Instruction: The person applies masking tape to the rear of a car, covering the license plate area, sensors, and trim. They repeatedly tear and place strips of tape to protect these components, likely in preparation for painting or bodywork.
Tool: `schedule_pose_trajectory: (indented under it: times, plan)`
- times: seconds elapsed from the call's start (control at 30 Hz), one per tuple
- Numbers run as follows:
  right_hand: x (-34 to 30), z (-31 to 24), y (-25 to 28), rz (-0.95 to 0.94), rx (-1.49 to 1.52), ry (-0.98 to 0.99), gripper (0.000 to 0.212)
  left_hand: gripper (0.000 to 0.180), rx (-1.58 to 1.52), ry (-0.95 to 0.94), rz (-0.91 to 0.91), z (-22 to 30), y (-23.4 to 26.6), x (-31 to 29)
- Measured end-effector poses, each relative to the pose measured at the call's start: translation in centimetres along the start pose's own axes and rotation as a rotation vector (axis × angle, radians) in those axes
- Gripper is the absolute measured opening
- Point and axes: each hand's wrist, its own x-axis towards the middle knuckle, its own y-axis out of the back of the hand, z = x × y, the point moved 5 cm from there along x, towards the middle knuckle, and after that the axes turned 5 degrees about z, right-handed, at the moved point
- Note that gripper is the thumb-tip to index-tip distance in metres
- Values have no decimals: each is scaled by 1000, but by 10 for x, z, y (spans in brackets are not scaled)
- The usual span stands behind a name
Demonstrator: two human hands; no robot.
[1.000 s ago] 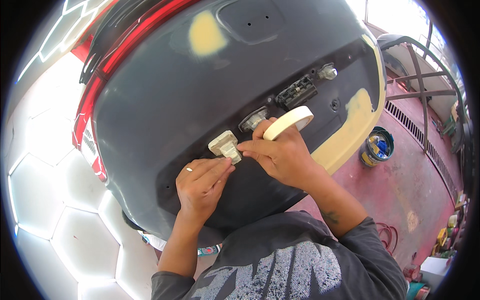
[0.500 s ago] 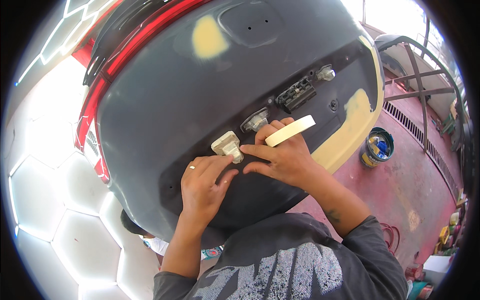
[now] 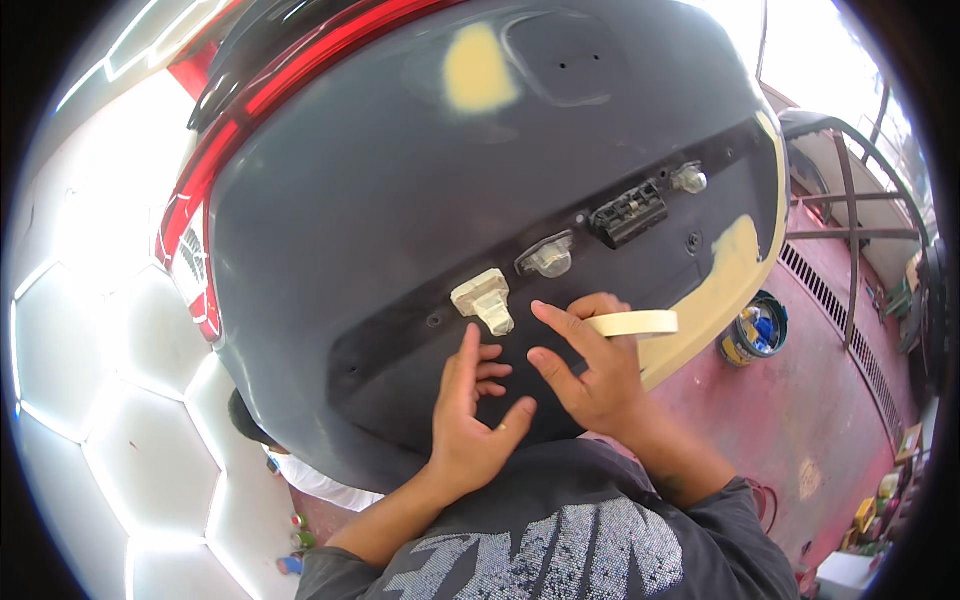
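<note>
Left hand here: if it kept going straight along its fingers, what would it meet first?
Probably the tape-covered fitting on the car's rear panel: the left hand points its fingers up toward it. Depth is unclear; the fingertips may already rest on the panel.

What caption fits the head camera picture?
Two hands, the right with a tape roll, beside a taped-over lamp on a grey car tailgate.

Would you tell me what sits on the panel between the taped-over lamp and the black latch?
In the head view, an uncovered clear lamp sits between the taped-over lamp and the black latch.
</note>
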Motion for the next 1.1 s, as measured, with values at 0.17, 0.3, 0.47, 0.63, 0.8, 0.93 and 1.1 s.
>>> schedule_pose_trajectory:
  times: [0.17,0.3,0.47,0.63,0.8,0.93,1.1]
  plan:
    - [-7,-4,-21,-292,112,-175,64,112,-181,-1,-151,9,-15,4]
    - [-3,2,-21,-354,206,-290,69,110,-333,243,-122,-15,8,0]
    - [-8,0,-27,-320,150,-208,80,113,-274,190,-207,2,-5,7]
    - [4,3,4,-428,189,-381,77,113,-577,419,-200,0,-5,2]
    - [-7,4,-2,-345,218,-395,79,105,-484,379,-121,-1,15,-1]
    - [-8,-3,-35,-245,66,-329,75,101,-471,415,-142,3,7,6]
    - [-17,8,-34,-169,184,-301,67,100,-493,438,-120,13,-1,14]
